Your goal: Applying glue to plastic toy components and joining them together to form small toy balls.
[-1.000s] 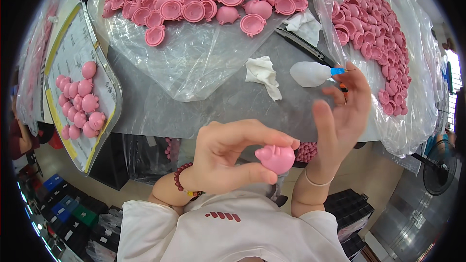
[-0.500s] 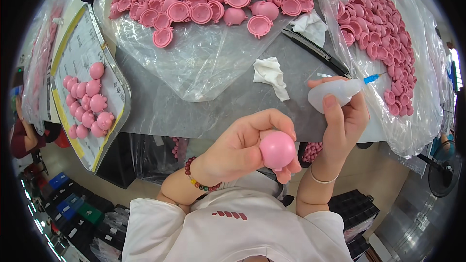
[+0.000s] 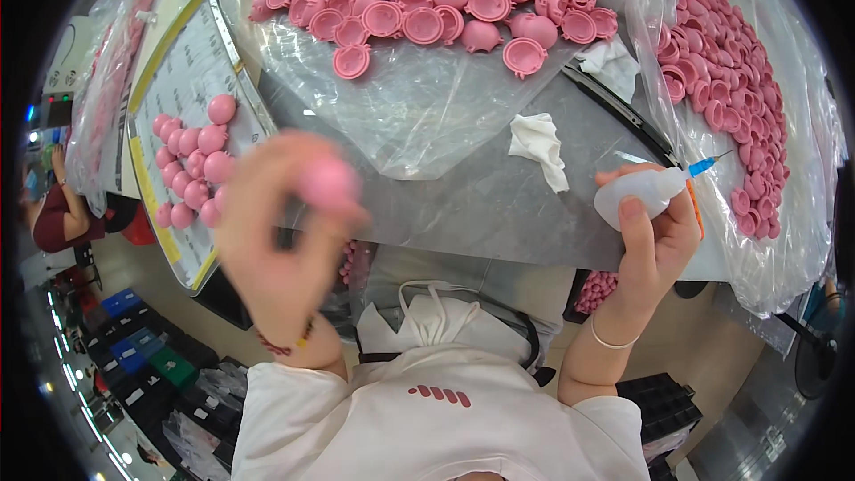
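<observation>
Smeared by motion, my left hand [image 3: 267, 223] pinches a round pink plastic ball [image 3: 328, 183] between thumb and fingers, in front of the tray at the left. My right hand [image 3: 657, 236] is wrapped round a white squeeze bottle [image 3: 634, 194] with a blue needle tip [image 3: 702, 166] pointing up and to the right. Several pink balls [image 3: 212, 138] lie together on the paper-lined tray [image 3: 254, 98], partly covered by my left hand. Open pink half-shells [image 3: 423, 25] are heaped on clear plastic at the far side.
More pink half-shells [image 3: 726, 71] fill a clear bag [image 3: 766, 281] at the right. A black utility knife [image 3: 623, 116] and crumpled white tissue [image 3: 537, 147] lie on the grey table [image 3: 445, 214]. Another person's arm [image 3: 76, 200] shows at the far left; black crates [image 3: 655, 401] stand below.
My left hand has swung left toward the tray, carrying the pink ball. The right hand still grips the bottle in about the same place over the table, while the whole view has shifted slightly.
</observation>
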`<move>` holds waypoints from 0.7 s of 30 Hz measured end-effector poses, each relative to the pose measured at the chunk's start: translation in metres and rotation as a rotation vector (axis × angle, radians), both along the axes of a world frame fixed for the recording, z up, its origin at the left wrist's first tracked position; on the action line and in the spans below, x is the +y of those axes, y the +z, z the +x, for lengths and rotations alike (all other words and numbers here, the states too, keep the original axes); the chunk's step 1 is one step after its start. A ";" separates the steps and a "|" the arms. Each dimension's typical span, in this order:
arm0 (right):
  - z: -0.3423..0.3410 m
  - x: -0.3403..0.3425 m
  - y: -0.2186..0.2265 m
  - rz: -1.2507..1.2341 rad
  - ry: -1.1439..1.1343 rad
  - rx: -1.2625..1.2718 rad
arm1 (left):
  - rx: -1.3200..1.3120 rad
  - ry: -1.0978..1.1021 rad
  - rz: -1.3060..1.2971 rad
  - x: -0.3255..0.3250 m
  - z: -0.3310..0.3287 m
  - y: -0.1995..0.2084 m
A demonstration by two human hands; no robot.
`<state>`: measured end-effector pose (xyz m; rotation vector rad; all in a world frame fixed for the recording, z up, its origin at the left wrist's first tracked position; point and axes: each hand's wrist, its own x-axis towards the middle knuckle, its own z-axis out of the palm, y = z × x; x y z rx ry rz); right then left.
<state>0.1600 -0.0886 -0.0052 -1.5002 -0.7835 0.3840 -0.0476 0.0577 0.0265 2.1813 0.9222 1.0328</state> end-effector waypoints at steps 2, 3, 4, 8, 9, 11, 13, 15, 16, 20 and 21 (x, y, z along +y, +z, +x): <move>0.002 -0.002 0.002 0.002 0.006 -0.020 | 0.221 0.396 0.248 0.027 -0.027 -0.004; 0.000 0.000 0.005 -0.007 0.029 -0.007 | 0.227 0.405 0.260 0.035 -0.041 -0.002; 0.000 0.000 0.005 -0.021 0.043 0.001 | 0.275 0.476 0.208 0.042 -0.051 -0.004; -0.003 0.002 0.004 -0.020 0.025 0.003 | 0.393 0.510 0.355 0.050 -0.041 -0.009; -0.003 0.003 0.004 -0.012 0.013 0.009 | 0.371 0.441 0.455 0.046 -0.029 -0.007; -0.002 0.001 0.003 -0.007 -0.001 0.013 | 0.332 0.308 0.299 0.034 0.000 -0.002; 0.000 -0.001 0.002 -0.018 0.006 -0.038 | 0.537 -0.035 0.441 0.033 0.020 -0.004; 0.000 -0.002 0.003 -0.034 0.014 -0.051 | 0.502 -0.019 0.423 0.038 0.026 -0.017; -0.001 -0.002 0.003 -0.053 0.014 -0.060 | 0.468 -0.011 0.404 0.039 0.029 -0.021; 0.000 -0.004 0.003 -0.005 0.032 -0.095 | -0.025 -0.163 -0.036 0.015 0.024 -0.007; -0.001 -0.006 0.004 0.088 0.094 0.076 | -0.027 -0.167 -0.040 0.003 0.025 -0.006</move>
